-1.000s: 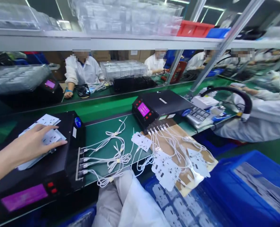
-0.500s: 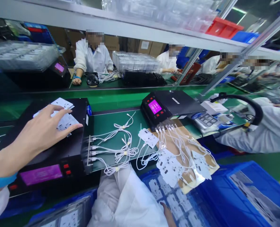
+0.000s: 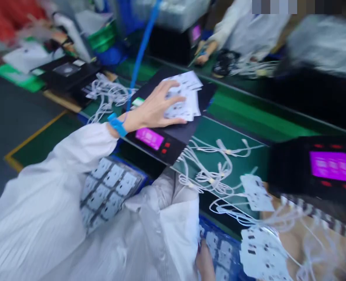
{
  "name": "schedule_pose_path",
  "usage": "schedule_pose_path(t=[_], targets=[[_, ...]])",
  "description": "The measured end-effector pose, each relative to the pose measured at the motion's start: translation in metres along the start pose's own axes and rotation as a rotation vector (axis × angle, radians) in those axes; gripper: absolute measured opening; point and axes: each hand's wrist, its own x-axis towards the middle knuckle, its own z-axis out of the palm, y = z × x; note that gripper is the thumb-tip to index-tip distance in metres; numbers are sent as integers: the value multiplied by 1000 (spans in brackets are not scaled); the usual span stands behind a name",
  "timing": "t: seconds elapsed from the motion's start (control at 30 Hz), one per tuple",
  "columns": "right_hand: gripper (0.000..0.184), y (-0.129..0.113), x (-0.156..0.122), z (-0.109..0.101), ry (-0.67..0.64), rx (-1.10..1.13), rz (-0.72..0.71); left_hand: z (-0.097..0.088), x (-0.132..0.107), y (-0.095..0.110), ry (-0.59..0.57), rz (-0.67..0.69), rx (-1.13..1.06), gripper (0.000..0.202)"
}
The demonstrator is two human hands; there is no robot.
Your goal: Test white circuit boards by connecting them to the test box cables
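Note:
My left hand (image 3: 158,103), with a blue wrist strap (image 3: 117,125), lies over several white circuit boards (image 3: 188,103) on top of a black tester box (image 3: 187,130). Its fingers are spread across the boards, touching them. Low in the view, my right hand (image 3: 205,260) is partly hidden by my white coat and blurred. It is at the edge of a clear tray of white boards (image 3: 224,251), and its fingers do not show clearly. White cables (image 3: 210,175) run from the box across the green mat.
Another tester (image 3: 310,164) with a lit purple screen stands right. Beside it lie cabled white boards (image 3: 263,249) and a single board (image 3: 256,191). Another board tray (image 3: 111,191) is below my left arm. A blue strap (image 3: 143,50) hangs behind the hand. Across the bench is a person's hand (image 3: 202,58).
The view has swung left, bringing my left sleeve and the floor into sight. My left hand remains over the boards on the box. My right hand stays low by the tray.

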Motion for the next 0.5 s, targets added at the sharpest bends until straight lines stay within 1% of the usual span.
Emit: schedule_pose_path(t=[0.03,0.07,0.13,0.17,0.2,0.23,0.3,0.33,0.37,0.4,0.43,0.47,0.5], targets=[[32,0,2,-1,-5,-59,-20,9,-4,-7,-81,11,28,65],[34,-1,4,-2,-8,-114,-49,21,-7,-15,-213,56,47,74],[37,-6,10,-4,-23,-205,-120,51,-8,-32,-560,255,35,97],[39,-10,13,-4,-36,-241,-149,67,-5,-40,-691,359,2,102],[40,-15,15,-3,-45,-275,-175,83,2,-47,-793,457,-40,101],[40,-22,16,-1,-44,-310,-207,98,11,-52,-882,558,-85,95],[40,-42,14,4,20,-364,-322,122,28,-58,-1034,774,-170,78],[41,-56,11,8,75,-374,-404,129,30,-60,-1113,909,-218,69],[41,-73,8,13,130,-368,-499,133,23,-61,-1190,1061,-279,61],[43,-91,3,21,167,-344,-594,134,5,-61,-1256,1221,-354,57],[43,-111,-1,31,166,-305,-678,130,-26,-61,-1314,1391,-442,58],[43,-132,-5,44,128,-254,-768,123,-69,-61,-1316,1530,-560,65],[41,-153,-9,60,43,-198,-867,111,-121,-58,-1312,1655,-678,77]])
